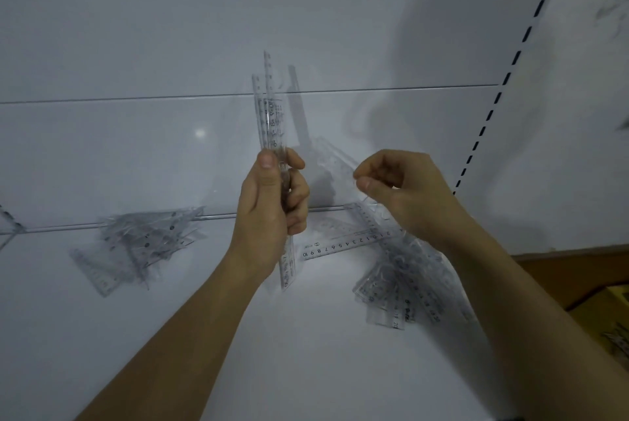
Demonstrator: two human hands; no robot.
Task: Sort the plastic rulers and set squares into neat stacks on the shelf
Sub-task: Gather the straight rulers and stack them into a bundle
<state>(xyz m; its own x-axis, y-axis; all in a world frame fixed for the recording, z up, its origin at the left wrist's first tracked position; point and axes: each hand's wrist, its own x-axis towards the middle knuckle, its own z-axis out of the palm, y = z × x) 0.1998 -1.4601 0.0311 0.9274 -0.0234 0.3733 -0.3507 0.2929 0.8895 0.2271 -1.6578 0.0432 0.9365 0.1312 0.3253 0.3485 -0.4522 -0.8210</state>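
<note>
My left hand (272, 203) grips a bundle of clear plastic rulers (269, 114) held upright above the white shelf (306, 352). To its right, my right hand (398, 189) pinches thumb and forefinger on the edge of a clear plastic piece (335, 157) raised off the shelf; whether it is a ruler or a set square I cannot tell. A loose heap of clear rulers and set squares (146, 240) lies at the shelf's back left. Another heap (391, 281) lies under my right forearm, with one numbered ruler (340, 245) sticking out toward the left.
The white back panel (204, 46) rises behind the shelf. A slotted black upright (510, 70) runs diagonally at the right. Brown cardboard boxes (585, 288) sit beyond the shelf's right end. A clear item (8, 220) shows at the far left edge.
</note>
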